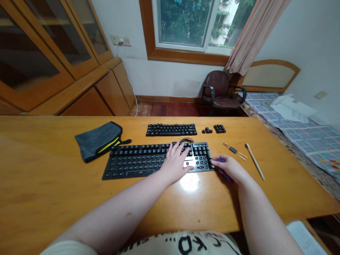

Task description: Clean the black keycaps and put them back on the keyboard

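A black keyboard [138,163] lies on the table in front of me, most of its lower rows stripped of keycaps. My left hand [174,161] rests on its right half, fingers spread over the top keys and the bare plate. At the keyboard's right edge my right hand [230,166] is closed on a bunched purple cloth [223,172], its fingertips touching the end of the number pad. Removed black keycaps [171,130] stand in rows behind the keyboard. Beside them are a small cluster of keycaps [207,130] and a number-pad block [220,129].
To the right lie a wire keycap puller [233,150] and a thin pale stick [255,162]. A folded grey cloth [98,141] with yellow lining touches the keyboard's left rear. Beyond the wooden table [47,177] stand a chair [218,88] and a bed.
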`<state>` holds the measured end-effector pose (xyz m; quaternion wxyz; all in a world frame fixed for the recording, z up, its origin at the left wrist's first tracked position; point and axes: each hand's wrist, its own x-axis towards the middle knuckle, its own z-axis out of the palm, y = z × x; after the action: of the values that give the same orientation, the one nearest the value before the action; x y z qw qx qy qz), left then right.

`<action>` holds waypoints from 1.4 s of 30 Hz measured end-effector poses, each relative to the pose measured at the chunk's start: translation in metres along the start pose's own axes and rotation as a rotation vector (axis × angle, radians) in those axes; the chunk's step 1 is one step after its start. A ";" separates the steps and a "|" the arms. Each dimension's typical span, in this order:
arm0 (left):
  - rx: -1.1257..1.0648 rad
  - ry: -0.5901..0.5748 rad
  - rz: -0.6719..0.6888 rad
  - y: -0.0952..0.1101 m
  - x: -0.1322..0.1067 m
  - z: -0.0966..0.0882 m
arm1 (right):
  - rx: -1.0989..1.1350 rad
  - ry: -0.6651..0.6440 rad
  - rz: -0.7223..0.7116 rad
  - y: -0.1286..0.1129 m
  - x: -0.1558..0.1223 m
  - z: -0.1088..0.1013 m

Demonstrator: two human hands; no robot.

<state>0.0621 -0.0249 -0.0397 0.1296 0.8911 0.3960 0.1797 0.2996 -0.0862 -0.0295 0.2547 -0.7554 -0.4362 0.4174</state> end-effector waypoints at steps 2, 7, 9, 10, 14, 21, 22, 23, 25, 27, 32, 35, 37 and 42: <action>0.001 -0.002 0.001 0.001 0.000 -0.001 | 0.021 0.003 0.014 0.002 0.001 0.000; 0.023 -0.007 0.002 0.002 0.001 -0.003 | -0.078 0.105 -0.051 0.003 0.008 0.004; 0.025 -0.003 0.000 0.002 0.000 -0.003 | -0.112 0.110 -0.076 0.001 0.006 0.004; 0.024 -0.001 0.000 0.001 0.000 -0.003 | -0.133 0.107 -0.080 -0.001 0.004 0.003; 0.027 0.000 0.007 0.000 0.000 -0.002 | -0.240 0.179 -0.072 -0.013 -0.011 -0.016; 0.021 0.009 0.010 0.000 0.000 0.000 | -0.402 0.460 -0.013 -0.030 0.022 -0.091; 0.021 0.012 0.011 0.000 -0.001 0.000 | -0.434 0.476 0.009 -0.031 0.036 -0.098; 0.022 0.014 0.013 0.000 -0.001 0.000 | -0.487 0.480 0.022 -0.032 0.050 -0.104; 0.023 0.018 0.012 0.000 -0.001 0.000 | -0.596 0.495 0.005 -0.032 0.080 -0.109; 0.017 0.021 0.009 0.000 -0.001 0.000 | -0.665 0.503 -0.005 -0.030 0.105 -0.107; -0.003 0.022 0.010 0.000 -0.002 -0.001 | -0.693 0.485 -0.054 -0.021 0.136 -0.095; 0.004 0.016 0.008 0.000 -0.002 0.000 | -0.686 0.494 -0.092 -0.020 0.143 -0.096; 0.006 0.014 0.009 0.000 -0.002 0.000 | -0.670 0.499 -0.108 -0.022 0.148 -0.100; 0.005 0.010 0.003 0.000 -0.002 -0.002 | -0.594 0.433 -0.094 -0.028 0.169 -0.111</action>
<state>0.0602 -0.0261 -0.0379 0.1250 0.8912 0.3956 0.1834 0.4280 0.0729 -0.0194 0.1295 -0.8463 -0.5087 0.0909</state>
